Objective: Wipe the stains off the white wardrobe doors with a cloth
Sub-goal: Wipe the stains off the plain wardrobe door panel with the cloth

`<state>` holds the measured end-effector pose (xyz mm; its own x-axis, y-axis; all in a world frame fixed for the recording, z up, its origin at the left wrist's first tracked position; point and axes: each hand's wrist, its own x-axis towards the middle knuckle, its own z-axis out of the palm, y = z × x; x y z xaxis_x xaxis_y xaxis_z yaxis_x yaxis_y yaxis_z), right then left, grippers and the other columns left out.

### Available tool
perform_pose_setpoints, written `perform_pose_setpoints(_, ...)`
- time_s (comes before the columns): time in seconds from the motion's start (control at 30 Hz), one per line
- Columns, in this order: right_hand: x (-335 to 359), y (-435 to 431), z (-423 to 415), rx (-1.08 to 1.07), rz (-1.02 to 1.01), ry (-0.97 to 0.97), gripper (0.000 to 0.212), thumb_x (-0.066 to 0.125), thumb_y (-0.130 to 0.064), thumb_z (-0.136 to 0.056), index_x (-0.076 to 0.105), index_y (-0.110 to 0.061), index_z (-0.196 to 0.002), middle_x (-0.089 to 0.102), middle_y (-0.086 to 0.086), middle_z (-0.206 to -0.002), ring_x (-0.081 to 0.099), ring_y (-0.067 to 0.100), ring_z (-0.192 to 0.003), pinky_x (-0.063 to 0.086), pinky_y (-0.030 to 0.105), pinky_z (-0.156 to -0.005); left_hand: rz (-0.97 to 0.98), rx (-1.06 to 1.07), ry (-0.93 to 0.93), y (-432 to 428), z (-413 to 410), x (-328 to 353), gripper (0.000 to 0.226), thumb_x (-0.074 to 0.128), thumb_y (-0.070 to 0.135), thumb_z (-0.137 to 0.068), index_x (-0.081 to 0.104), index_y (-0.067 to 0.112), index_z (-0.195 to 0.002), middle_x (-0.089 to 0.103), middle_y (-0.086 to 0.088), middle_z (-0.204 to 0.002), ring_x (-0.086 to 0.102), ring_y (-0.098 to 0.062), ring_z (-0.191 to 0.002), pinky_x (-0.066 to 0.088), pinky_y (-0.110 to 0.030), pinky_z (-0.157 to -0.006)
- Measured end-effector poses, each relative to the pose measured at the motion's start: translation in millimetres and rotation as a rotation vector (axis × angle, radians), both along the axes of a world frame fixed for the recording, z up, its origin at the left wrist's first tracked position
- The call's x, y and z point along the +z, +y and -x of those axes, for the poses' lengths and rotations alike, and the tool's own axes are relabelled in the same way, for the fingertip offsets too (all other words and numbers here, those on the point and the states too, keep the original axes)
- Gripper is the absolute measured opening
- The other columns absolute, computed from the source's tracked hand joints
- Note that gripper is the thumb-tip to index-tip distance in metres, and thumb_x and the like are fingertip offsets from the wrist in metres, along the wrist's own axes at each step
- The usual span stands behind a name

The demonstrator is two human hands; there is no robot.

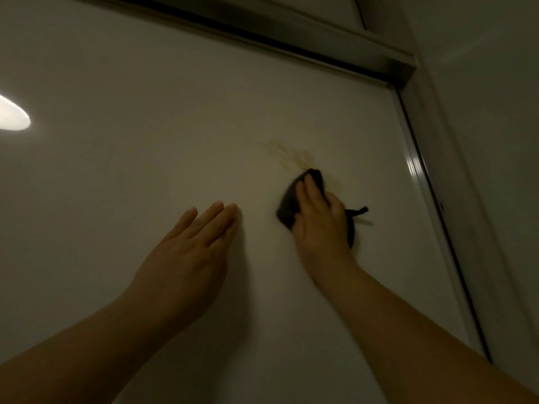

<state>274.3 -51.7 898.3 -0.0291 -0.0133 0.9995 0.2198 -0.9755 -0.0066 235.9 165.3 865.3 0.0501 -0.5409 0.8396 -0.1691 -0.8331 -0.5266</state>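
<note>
The white wardrobe door [145, 185] fills the view in dim light. A yellowish smeared stain [287, 154] marks it above centre. My right hand [318, 217] presses a dark cloth [287, 207] flat against the door just below and right of the stain, with straight fingers lying over the cloth; a loose corner sticks out to the right. My left hand [198, 240] rests flat on the door to the left, fingers straight and together, holding nothing.
A metal top rail [262, 33] runs along the door's upper edge. A metal side frame [420, 176] borders the door on the right, with a wall [490, 141] beyond. A lamp's reflection [13, 118] glares at the left edge.
</note>
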Motion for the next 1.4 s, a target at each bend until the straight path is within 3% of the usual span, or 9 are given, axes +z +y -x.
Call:
perform_pose_setpoints(0.23, -48.3, -15.6, 9.1, 0.029, 0.445, -0.005, 0.052, 0.036, -0.019, -0.087, 0.04, -0.009, -0.138, 0.032, 0.008, -0.15, 0.03, 0.021, -0.132, 0.02, 0.033, -0.109, 0.011, 0.012, -0.028, -3.0, -3.3, 7.1, 0.057, 0.032, 0.023, -0.082, 0.044, 0.005, -0.134, 0.04, -0.01, -0.142, 0.033, -0.027, -0.131, 0.012, -0.035, -0.106)
perform_pose_setpoints(0.47, 42.7, -39.3, 2.8, 0.009, -0.15, 0.079, 0.05, 0.033, -0.019, -0.098, 0.02, -0.014, -0.147, 0.011, 0.001, -0.157, 0.022, 0.031, -0.13, 0.019, 0.032, -0.109, 0.005, -0.029, -0.054, 3.1, -4.7, 17.1, 0.056, 0.033, 0.023, -0.081, 0.044, 0.006, -0.134, 0.041, -0.007, -0.142, 0.035, -0.024, -0.131, 0.019, -0.039, -0.104)
perform_pose_setpoints(0.63, 57.2, 31.0, 11.4, 0.061, 0.119, -0.046, 0.051, 0.038, -0.014, -0.094, 0.03, -0.005, -0.143, 0.022, 0.011, -0.154, 0.013, 0.02, -0.129, 0.021, 0.036, -0.109, 0.019, -0.005, -0.094, 5.3, 0.4, 30.2, 0.055, 0.033, 0.024, -0.082, 0.047, 0.007, -0.132, 0.04, -0.009, -0.142, 0.034, -0.026, -0.131, 0.015, -0.038, -0.105)
perform_pose_setpoints(0.8, 14.1, 5.7, 3.7, 0.053, 0.392, -0.04, 0.053, 0.034, -0.022, -0.086, 0.047, -0.007, -0.135, 0.039, 0.008, -0.146, 0.035, 0.023, -0.122, 0.025, 0.033, -0.103, 0.038, -0.002, -0.102, 13.8, 7.5, 37.3, 0.054, 0.032, 0.024, -0.081, 0.052, 0.005, -0.128, 0.044, -0.011, -0.139, 0.037, -0.026, -0.128, 0.016, -0.036, -0.104)
perform_pose_setpoints(0.9, 33.3, -31.7, 1.0, 0.039, 0.225, -0.059, 0.05, 0.036, -0.019, -0.088, 0.045, -0.006, -0.135, 0.037, 0.012, -0.146, 0.039, 0.027, -0.12, 0.026, 0.032, -0.101, 0.048, -0.018, -0.103, 23.3, 9.7, 36.5, 0.054, 0.033, 0.025, -0.081, 0.054, 0.006, -0.126, 0.045, -0.009, -0.138, 0.039, -0.023, -0.128, 0.018, -0.038, -0.104)
perform_pose_setpoints(1.07, 96.9, 7.9, 17.2, 0.073, -0.063, 0.064, 0.048, 0.025, -0.019, -0.101, 0.015, -0.016, -0.148, 0.005, -0.003, -0.157, 0.013, 0.02, -0.134, 0.007, 0.02, -0.107, 0.053, 0.026, -0.1, 40.8, 2.9, 42.1, 0.056, 0.032, 0.026, -0.081, 0.047, 0.006, -0.131, 0.043, -0.008, -0.14, 0.036, -0.021, -0.129, 0.015, -0.034, -0.105)
perform_pose_setpoints(1.17, 103.3, 52.0, 20.4, 0.124, 0.087, 0.0, 0.049, 0.032, -0.016, -0.099, 0.022, -0.012, -0.147, 0.014, 0.001, -0.156, 0.014, 0.018, -0.136, 0.007, 0.024, -0.108, 0.069, 0.021, -0.115, 41.2, 3.1, 44.4, 0.056, 0.03, 0.027, -0.083, 0.047, 0.007, -0.133, 0.041, -0.008, -0.141, 0.036, -0.024, -0.129, 0.016, -0.034, -0.104)
perform_pose_setpoints(1.27, 67.0, 67.2, 18.4, 0.109, 0.328, -0.203, 0.043, 0.045, -0.01, -0.086, 0.053, -0.001, -0.128, 0.049, 0.014, -0.138, 0.031, 0.02, -0.125, 0.022, 0.028, -0.1, 0.066, 0.01, -0.124, 41.0, 1.4, 43.4, 0.055, 0.029, 0.026, -0.085, 0.044, 0.006, -0.134, 0.041, -0.01, -0.141, 0.035, -0.025, -0.13, 0.016, -0.036, -0.105)
perform_pose_setpoints(1.4, 21.6, 26.7, 17.9, 0.09, 0.523, -0.122, 0.05, 0.039, -0.018, -0.084, 0.053, -0.004, -0.129, 0.047, 0.011, -0.139, 0.032, 0.018, -0.12, 0.016, 0.024, -0.105, 0.063, 0.021, -0.089, 47.3, 1.1, 37.1, 0.056, 0.03, 0.027, -0.084, 0.044, 0.006, -0.133, 0.039, -0.008, -0.142, 0.03, -0.02, -0.132, 0.014, -0.035, -0.106)
